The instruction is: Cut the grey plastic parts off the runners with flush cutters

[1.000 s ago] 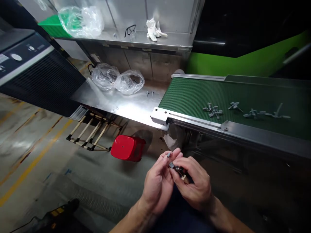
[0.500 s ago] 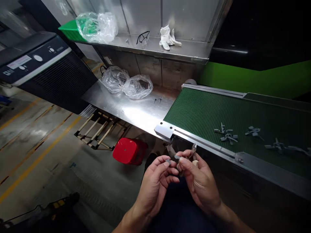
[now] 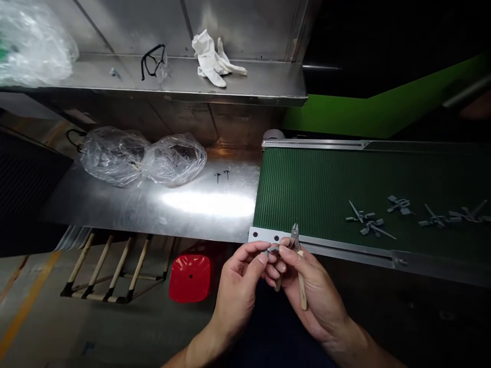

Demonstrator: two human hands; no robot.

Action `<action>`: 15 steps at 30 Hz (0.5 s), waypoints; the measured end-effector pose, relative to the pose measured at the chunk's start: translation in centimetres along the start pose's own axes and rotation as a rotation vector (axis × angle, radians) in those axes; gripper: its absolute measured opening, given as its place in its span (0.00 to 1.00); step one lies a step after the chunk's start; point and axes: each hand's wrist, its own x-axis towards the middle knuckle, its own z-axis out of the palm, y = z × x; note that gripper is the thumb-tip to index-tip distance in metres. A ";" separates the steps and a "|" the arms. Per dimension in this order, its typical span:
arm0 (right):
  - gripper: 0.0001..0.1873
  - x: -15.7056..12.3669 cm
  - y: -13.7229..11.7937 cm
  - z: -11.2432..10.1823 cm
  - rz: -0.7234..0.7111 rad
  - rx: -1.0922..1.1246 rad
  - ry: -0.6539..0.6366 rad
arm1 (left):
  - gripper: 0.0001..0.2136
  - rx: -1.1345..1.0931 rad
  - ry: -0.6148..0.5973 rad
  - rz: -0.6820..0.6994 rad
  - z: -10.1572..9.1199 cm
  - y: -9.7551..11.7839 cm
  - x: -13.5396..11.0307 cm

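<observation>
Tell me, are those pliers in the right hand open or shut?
Open, it seems: the pliers' two pale handles stand spread apart in the right hand. Their cutting tips are too small to judge.

A grey metal-panelled wall (image 3: 253, 25) rose behind a steel shelf (image 3: 272, 79) in the upper frame. White glare (image 3: 209, 204) lay on the worktable (image 3: 115, 207) left of centre; at lower left, a red stool (image 3: 182, 286) (quite glossy) stood on the yellow-lined floor (image 3: 146, 332).
</observation>
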 end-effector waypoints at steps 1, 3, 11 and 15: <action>0.07 0.5 0.3 0.8 -0.013 0.000 0.014 | 0.09 0.005 -0.015 -0.005 -0.7 0.7 0.6; 0.07 1.4 1.0 2.1 -0.050 -0.009 0.045 | 0.10 0.011 -0.035 -0.018 -1.8 2.0 1.5; 0.06 3.0 2.4 3.9 -0.201 -0.098 0.093 | 0.11 0.021 -0.109 -0.077 -3.5 4.3 3.3; 0.10 2.8 1.6 2.6 -0.239 -0.142 0.225 | 0.18 0.071 0.078 -0.071 -5.6 2.3 5.0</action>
